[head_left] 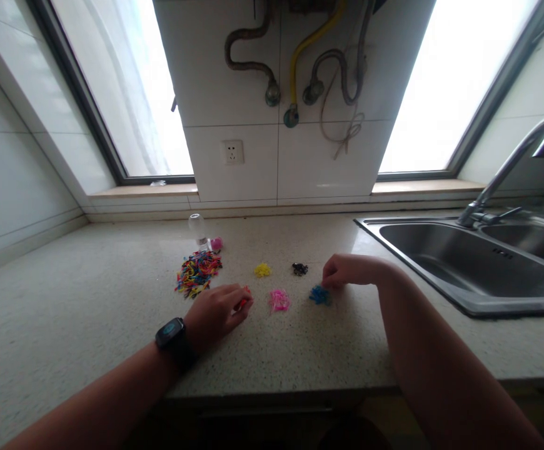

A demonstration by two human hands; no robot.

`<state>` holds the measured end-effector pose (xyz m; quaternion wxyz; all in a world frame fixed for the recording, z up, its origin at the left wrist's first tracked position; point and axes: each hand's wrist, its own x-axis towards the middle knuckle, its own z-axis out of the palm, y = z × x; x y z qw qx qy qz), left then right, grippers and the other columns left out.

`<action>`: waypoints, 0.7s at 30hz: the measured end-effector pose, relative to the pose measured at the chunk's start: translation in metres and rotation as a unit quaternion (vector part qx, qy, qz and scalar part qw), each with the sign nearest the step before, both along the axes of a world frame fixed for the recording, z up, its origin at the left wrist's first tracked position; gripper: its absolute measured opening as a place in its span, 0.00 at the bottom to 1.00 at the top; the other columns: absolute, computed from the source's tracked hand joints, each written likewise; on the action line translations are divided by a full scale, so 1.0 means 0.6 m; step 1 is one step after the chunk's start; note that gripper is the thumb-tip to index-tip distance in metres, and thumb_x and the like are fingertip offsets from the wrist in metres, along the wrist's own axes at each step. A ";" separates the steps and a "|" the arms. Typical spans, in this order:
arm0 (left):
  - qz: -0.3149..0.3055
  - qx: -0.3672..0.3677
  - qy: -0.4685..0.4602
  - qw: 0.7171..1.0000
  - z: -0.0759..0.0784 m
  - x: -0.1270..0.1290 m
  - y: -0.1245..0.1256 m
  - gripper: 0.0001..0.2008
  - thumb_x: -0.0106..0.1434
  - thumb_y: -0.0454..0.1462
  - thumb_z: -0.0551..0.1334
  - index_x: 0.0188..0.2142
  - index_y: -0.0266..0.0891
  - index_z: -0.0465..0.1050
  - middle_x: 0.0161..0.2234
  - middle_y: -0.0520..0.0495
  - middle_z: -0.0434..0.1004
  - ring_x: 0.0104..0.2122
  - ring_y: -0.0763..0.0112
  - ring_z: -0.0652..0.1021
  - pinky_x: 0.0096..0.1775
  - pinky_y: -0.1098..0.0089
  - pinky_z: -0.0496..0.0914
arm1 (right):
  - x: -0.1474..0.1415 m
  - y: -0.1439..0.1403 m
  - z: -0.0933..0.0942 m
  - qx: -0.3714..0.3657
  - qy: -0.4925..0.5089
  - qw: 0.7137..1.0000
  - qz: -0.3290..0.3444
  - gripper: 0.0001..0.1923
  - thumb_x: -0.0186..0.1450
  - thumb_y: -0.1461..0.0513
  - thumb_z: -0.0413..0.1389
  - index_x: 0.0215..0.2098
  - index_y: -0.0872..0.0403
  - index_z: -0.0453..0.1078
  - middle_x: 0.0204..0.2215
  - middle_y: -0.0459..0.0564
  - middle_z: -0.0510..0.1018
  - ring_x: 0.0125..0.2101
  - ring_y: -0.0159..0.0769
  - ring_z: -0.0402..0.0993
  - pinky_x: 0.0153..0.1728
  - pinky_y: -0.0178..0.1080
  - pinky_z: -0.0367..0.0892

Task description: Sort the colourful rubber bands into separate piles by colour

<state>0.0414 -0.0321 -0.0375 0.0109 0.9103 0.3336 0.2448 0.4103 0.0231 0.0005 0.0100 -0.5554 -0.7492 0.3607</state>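
My left hand [220,310], with a black watch [171,332] on its wrist, rests low over the counter with fingers curled. Red-orange bits [245,295] show at its fingertips; whether they are gripped or lie beneath is hidden. My right hand [344,270] is closed in a pinch, fingertips down at the edge of a pile of small blue pieces [319,295]. Between the hands lies a pile of pink pieces [279,300]. Behind it are yellow pieces [262,270] and black pieces [300,269]. All look like tiny elastic bands. A larger mixed-colour heap [199,273] spreads beyond my left hand.
A clear bottle [197,226] and a round pink object [216,244] sit behind the mixed heap. To the right, a steel sink [370,228] with a tap [501,169] is set into the speckled counter [112,275]. Pipes and a wall socket [233,152] are at the back.
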 end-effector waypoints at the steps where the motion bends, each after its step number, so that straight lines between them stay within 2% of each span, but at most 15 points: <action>1: -0.001 0.002 0.001 1.000 0.000 0.000 0.000 0.07 0.69 0.36 0.56 0.37 0.39 0.73 0.30 0.50 0.74 0.29 0.72 0.73 0.33 0.70 0.65 | 0.000 0.000 -0.001 -0.006 0.001 1.000 -0.004 0.21 0.57 0.48 0.61 0.33 0.58 0.79 0.27 0.53 0.80 0.27 0.34 0.72 0.30 0.35 0.64; 6: 0.011 0.012 0.017 1.000 0.001 -0.002 0.003 0.09 0.70 0.37 0.55 0.36 0.39 0.73 0.30 0.50 0.74 0.29 0.71 0.73 0.32 0.70 0.65 | 0.001 0.005 0.000 0.040 0.002 0.999 -0.027 0.30 0.59 0.40 0.55 0.31 0.57 0.81 0.21 0.50 0.75 0.22 0.31 0.65 0.26 0.36 0.59; 13: 0.048 0.037 0.049 0.997 0.004 -0.018 0.017 0.12 0.71 0.39 0.54 0.37 0.39 0.74 0.32 0.48 0.75 0.30 0.70 0.74 0.32 0.70 0.65 | -0.001 0.022 -0.020 0.091 -0.019 0.994 -0.065 0.32 0.60 0.38 0.52 0.28 0.58 0.78 0.15 0.43 0.61 0.19 0.29 0.54 0.23 0.37 0.51; 21: 0.088 0.065 0.045 0.993 0.011 -0.059 0.054 0.09 0.69 0.38 0.56 0.36 0.41 0.74 0.33 0.49 0.77 0.31 0.70 0.76 0.33 0.70 0.66 | 0.003 0.037 -0.040 0.118 -0.026 0.990 -0.078 0.32 0.59 0.37 0.51 0.24 0.57 0.73 0.15 0.44 0.60 0.18 0.30 0.54 0.22 0.37 0.50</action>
